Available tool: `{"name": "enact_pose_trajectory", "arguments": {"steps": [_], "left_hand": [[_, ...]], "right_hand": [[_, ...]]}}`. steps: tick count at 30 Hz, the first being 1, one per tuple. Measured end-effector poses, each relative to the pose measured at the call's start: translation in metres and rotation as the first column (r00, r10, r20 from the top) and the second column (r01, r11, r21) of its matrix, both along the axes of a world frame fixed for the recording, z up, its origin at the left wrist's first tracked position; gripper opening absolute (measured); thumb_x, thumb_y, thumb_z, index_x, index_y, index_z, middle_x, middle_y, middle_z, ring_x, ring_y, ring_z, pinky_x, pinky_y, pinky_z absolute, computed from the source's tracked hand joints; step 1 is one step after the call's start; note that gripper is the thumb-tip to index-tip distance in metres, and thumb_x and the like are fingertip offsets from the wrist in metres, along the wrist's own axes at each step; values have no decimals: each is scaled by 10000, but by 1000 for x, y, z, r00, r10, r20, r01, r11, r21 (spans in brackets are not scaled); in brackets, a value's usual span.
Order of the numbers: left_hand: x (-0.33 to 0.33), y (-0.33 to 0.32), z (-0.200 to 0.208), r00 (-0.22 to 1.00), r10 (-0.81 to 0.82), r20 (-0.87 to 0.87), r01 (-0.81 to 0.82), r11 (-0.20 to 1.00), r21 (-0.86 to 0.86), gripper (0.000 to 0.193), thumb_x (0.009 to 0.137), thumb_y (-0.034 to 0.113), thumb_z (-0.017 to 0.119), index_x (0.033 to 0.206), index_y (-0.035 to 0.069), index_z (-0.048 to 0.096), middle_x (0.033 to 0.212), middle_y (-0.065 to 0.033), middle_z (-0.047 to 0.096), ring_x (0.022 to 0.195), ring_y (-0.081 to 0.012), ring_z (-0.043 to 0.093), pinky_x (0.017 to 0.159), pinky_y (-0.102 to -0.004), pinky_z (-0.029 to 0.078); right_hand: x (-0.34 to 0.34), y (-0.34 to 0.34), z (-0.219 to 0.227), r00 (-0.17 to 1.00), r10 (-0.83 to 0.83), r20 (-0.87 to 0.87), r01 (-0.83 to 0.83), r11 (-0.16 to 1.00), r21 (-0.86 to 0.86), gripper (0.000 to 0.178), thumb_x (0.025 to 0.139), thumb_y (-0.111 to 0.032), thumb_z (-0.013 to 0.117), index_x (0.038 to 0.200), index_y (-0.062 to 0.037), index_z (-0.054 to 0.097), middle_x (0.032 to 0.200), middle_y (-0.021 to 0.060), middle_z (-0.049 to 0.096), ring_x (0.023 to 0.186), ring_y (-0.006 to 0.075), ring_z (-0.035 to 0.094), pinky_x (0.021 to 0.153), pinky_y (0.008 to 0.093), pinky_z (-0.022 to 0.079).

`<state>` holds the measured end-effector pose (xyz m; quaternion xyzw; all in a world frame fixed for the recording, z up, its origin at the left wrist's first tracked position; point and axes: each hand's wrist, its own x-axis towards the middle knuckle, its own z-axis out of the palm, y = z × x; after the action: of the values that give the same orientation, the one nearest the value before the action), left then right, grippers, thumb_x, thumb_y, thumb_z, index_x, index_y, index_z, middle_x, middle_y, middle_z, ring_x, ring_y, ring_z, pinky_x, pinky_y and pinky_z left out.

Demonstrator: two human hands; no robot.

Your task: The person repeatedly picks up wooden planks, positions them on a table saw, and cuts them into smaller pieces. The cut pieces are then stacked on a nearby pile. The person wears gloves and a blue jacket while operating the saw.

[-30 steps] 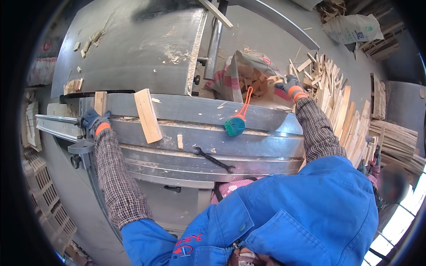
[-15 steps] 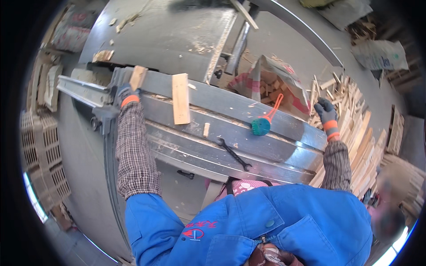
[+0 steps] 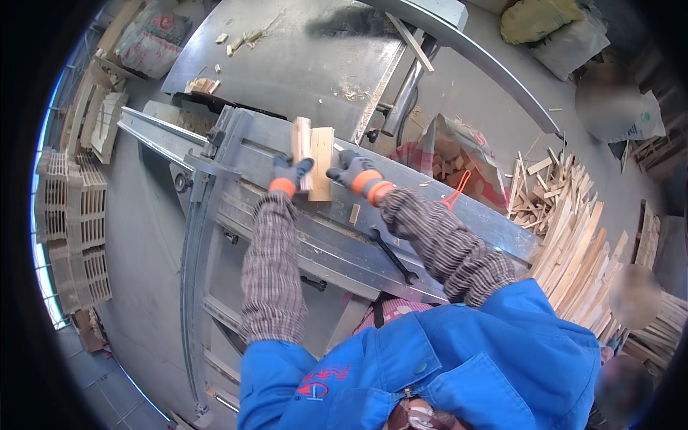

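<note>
My left hand (image 3: pixel 290 173), in a dark glove with an orange cuff, is closed around the lower part of a short wooden block (image 3: pixel 301 137). Right beside that block lies a flat, pale wooden board (image 3: pixel 323 154) on the metal sliding table (image 3: pixel 258 129). My gloved right hand (image 3: pixel 351 170) is at the board's right edge, its fingers apart and touching or nearly touching the wood. A dark open-ended spanner (image 3: pixel 393 256) and a small wood offcut (image 3: pixel 355 213) lie nearer me. The orange handle of a brush (image 3: pixel 459 188) shows past my right forearm, which hides its green head.
Beyond the sliding table is a machine top (image 3: pixel 287 64) with scraps and sawdust. A sack of offcuts (image 3: pixel 473 154) stands behind the table, and long wooden strips (image 3: pixel 580 251) are piled at right. A curved metal arm (image 3: pixel 494 61) spans the upper right. Plastic pallets (image 3: pixel 68 208) stand at left.
My left hand has moved right with the block, bringing it alongside the board. My right hand has come from the strip pile at right to the board's right edge. The view has shifted slightly.
</note>
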<state>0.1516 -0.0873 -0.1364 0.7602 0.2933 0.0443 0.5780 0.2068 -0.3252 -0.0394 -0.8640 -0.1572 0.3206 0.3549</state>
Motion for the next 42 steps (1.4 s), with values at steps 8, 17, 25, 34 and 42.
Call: {"name": "enact_pose_trajectory", "arguments": {"steps": [8, 17, 25, 34, 42], "left_hand": [[-39, -77, 16, 997, -44, 56, 64, 904, -422, 636, 789, 225, 783, 1287, -64, 513, 1093, -169, 652, 909, -246, 644, 787, -380, 542], [-51, -235, 119, 966, -140, 218, 172, 976, -133, 642, 774, 159, 772, 1288, -65, 459, 1224, -170, 572, 1071, -249, 584, 927, -365, 504], [-76, -396, 198, 779, -621, 89, 574, 762, 300, 781, 757, 352, 799, 1316, -55, 434, 1289, -225, 519, 1165, -335, 533, 976, -422, 442], [-131, -515, 261, 211, -907, 364, 969, 244, 48, 835, 782, 278, 773, 1441, -27, 359, 1302, -214, 526, 1153, -313, 575, 901, -399, 515], [-117, -451, 194, 440, -849, 293, 894, 444, -55, 438, 873, 6, 657, 1298, -8, 552, 1191, -134, 640, 1063, -207, 635, 947, -327, 505]], "right_hand": [[-7, -30, -21, 761, -246, -601, 510, 800, 317, 716, 703, -368, 819, 1255, 26, 591, 1184, 196, 664, 1065, 316, 645, 945, 373, 494], [-73, -129, 30, 793, -586, -169, 591, 671, 447, 542, 755, -343, 745, 1168, -19, 612, 1106, 182, 671, 1035, 287, 637, 929, 384, 483], [-129, -268, 53, 563, -824, -68, 661, 399, 636, 510, 897, -390, 651, 1233, -13, 581, 1171, 167, 645, 1068, 254, 600, 943, 361, 460], [-229, -457, 153, 410, -605, -683, 684, -291, 669, 619, 811, -212, 769, 1301, 47, 495, 1142, 139, 631, 981, 233, 641, 886, 361, 540], [-350, -715, 185, -170, -977, -127, 713, -211, 669, 492, 826, -262, 770, 1189, 15, 585, 1038, 92, 661, 881, 197, 665, 776, 342, 563]]}}
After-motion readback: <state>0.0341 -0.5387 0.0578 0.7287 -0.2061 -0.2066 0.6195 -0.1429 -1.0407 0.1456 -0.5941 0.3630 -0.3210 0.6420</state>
